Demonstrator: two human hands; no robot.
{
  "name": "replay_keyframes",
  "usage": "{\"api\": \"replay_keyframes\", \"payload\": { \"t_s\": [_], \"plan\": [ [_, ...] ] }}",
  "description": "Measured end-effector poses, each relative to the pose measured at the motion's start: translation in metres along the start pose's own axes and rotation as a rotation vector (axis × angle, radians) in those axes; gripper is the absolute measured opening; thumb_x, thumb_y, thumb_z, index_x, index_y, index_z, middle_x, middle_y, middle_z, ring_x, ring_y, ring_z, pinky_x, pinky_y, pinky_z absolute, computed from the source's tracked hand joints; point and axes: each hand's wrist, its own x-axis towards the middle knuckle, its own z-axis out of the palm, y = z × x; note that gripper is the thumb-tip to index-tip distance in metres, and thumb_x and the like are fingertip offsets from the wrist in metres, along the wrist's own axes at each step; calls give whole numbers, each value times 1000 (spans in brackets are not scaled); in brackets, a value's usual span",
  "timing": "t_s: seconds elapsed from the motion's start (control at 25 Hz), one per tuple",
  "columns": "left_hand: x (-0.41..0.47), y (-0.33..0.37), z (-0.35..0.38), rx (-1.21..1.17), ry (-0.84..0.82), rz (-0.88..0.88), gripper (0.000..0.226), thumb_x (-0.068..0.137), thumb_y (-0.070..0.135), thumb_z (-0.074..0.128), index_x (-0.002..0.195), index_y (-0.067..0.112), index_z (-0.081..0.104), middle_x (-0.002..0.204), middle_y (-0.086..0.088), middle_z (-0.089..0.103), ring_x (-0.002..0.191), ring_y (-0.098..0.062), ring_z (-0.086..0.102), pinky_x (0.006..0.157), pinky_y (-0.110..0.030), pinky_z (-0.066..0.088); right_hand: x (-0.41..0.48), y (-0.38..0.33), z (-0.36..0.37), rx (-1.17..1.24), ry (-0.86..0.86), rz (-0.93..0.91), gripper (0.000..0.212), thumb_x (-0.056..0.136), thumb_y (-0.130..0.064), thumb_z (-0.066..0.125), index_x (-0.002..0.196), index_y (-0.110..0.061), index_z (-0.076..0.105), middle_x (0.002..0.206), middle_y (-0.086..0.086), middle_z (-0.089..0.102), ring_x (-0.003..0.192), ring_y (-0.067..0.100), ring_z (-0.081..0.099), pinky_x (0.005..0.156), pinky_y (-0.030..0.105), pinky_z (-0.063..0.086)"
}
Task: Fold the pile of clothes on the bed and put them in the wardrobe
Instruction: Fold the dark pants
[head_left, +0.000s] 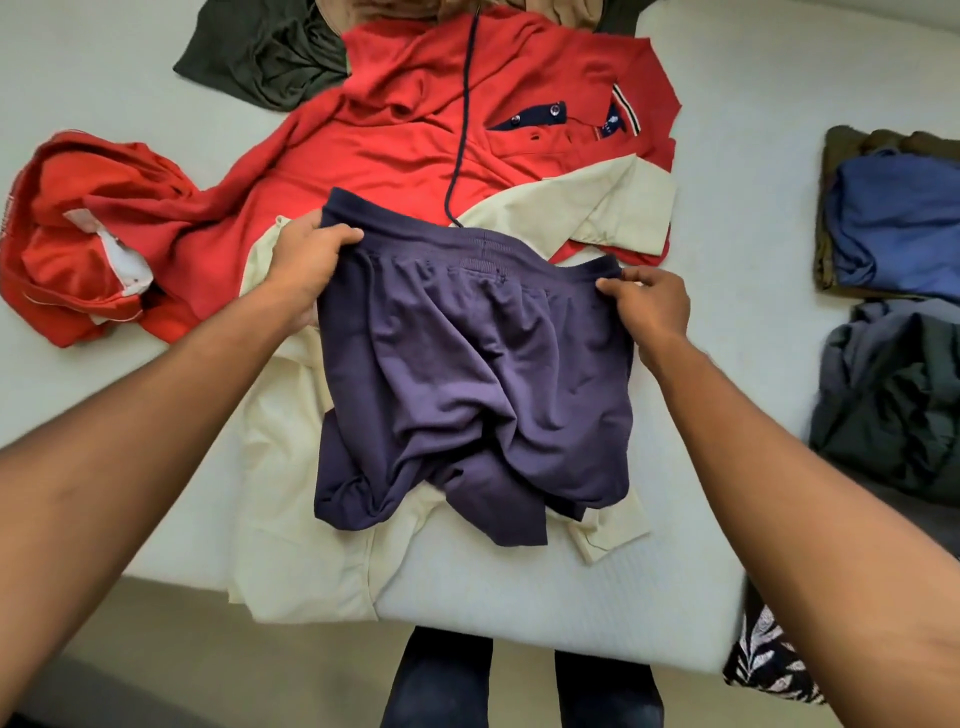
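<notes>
A pair of navy shorts (467, 374) hangs crumpled in front of me, held up by its elastic waistband above the bed (545, 597). My left hand (311, 260) grips the waistband's left end, thumb over the top. My right hand (649, 306) pinches the right end. A dark drawstring (462, 130) runs from the waistband up across a red polo shirt (415, 124) lying spread out behind. A cream garment (291, 519) lies flat under the shorts.
A second red garment (78, 234) is bunched at the left, a dark green one (265, 57) at the back. Folded blue-and-olive clothes (893, 218) and a dark grey-green heap (893, 400) lie at the right. The bed's near edge is just before my legs.
</notes>
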Motion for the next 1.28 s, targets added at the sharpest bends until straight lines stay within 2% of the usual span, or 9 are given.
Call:
{"api": "replay_keyframes", "payload": {
  "t_s": [0.12, 0.28, 0.4, 0.56, 0.64, 0.8, 0.96, 1.12, 1.28],
  "plan": [
    [-24, 18, -4, -176, -151, 40, 18, 94, 7, 57, 94, 19, 71, 88, 6, 76, 87, -11, 70, 86, -27, 54, -14, -17, -8, 183, 121, -181, 8, 86, -25, 77, 90, -22, 71, 93, -7, 64, 81, 6, 62, 71, 8, 46],
    [-45, 28, -23, -433, -182, 8, 33, 98, 11, 53, 86, 20, 82, 95, -1, 78, 94, -17, 73, 89, -32, 57, -36, -29, -25, 510, -7, -198, 10, 95, -27, 64, 94, -27, 54, 98, -4, 64, 87, 9, 61, 78, 22, 53],
    [-54, 7, -17, -277, -60, -56, 18, 99, 16, 58, 111, 12, 71, 100, -5, 76, 90, -16, 73, 92, -36, 56, -55, -15, -22, 416, 15, -124, 11, 97, -30, 65, 97, -26, 55, 103, 3, 67, 89, 14, 63, 76, 25, 52],
    [-98, 9, 17, -256, -9, 89, 5, 95, 16, 65, 98, 13, 67, 104, -13, 67, 94, -22, 63, 91, -39, 53, -93, -15, -14, 475, 130, -62, 17, 100, -29, 63, 107, -15, 65, 106, 6, 71, 87, 14, 64, 76, 24, 54],
    [-135, 28, 37, -278, 10, 219, 3, 94, 15, 66, 92, 16, 67, 97, -9, 67, 91, -20, 61, 85, -37, 52, -124, -30, -21, 555, 104, -125, 17, 102, -29, 61, 104, -15, 70, 100, -1, 73, 85, 8, 65, 75, 21, 53],
    [-220, 68, 81, -107, 47, 481, 14, 87, 35, 69, 85, 21, 68, 81, -4, 72, 75, -15, 60, 74, -42, 54, -193, -71, -49, 606, 75, -346, 22, 101, -28, 61, 102, -11, 75, 97, 0, 77, 87, 6, 66, 86, 35, 56],
    [-317, 133, 105, 71, 171, 639, 20, 89, 42, 67, 88, 23, 73, 72, 3, 71, 64, -6, 61, 64, -42, 54, -262, -120, -114, 683, 50, -445, 17, 100, -32, 60, 100, -23, 75, 85, -11, 74, 78, 1, 64, 83, 43, 57],
    [-387, 195, 105, 10, 165, 701, 13, 92, 31, 70, 99, 26, 79, 80, 14, 75, 76, -2, 70, 72, -36, 58, -304, -163, -188, 753, 12, -572, 17, 103, -22, 59, 106, -28, 75, 90, -15, 76, 85, 1, 69, 78, 26, 55],
    [-414, 241, 99, -33, 156, 706, 15, 92, 31, 69, 97, 24, 80, 80, 11, 76, 75, -4, 72, 72, -42, 60, -324, -197, -227, 723, -50, -605, 27, 101, -28, 58, 120, -20, 74, 105, -1, 78, 99, 14, 72, 90, 41, 59]
  ]
}}
